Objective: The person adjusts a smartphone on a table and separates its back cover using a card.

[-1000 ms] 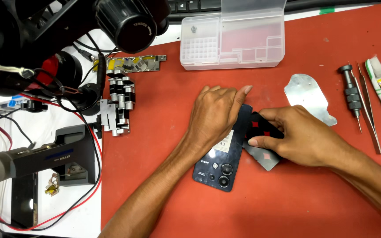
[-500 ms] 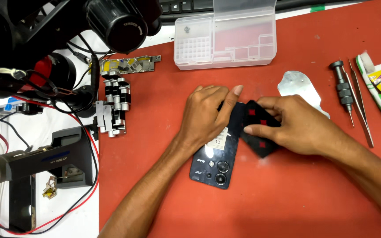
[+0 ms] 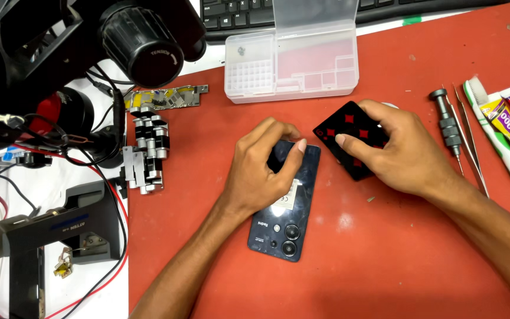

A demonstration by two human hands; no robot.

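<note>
While my left hand [image 3: 261, 168] presses down on the dark phone [image 3: 284, 204], its fingers curl over the upper end of that glossy back, thumb against the near edge, so my grip is closed on the phone and pins it flat. The phone lies back-up on the red work mat [image 3: 385, 260], its round camera lenses toward me and a small pale sticker near the middle of its smooth glass-like shell. My right hand [image 3: 402, 147] is closed around a thin black card with red diamond marks [image 3: 343, 133], fingers spread over its top face and thumb along its left side; the card is flat, stiff-looking and rectangular, tilted so one corner points away from me. Card and phone sit just beside each other, apart. Beyond them stands a clear plastic parts box [image 3: 293, 62] with its lid raised and a grid of tiny compartments. To my right lie a knurled metal screwdriver [image 3: 448, 130], slim steel tweezers [image 3: 473, 153] and soft glue tubes [image 3: 506, 127]. A black microscope [image 3: 137, 35] looms on the left.
</note>
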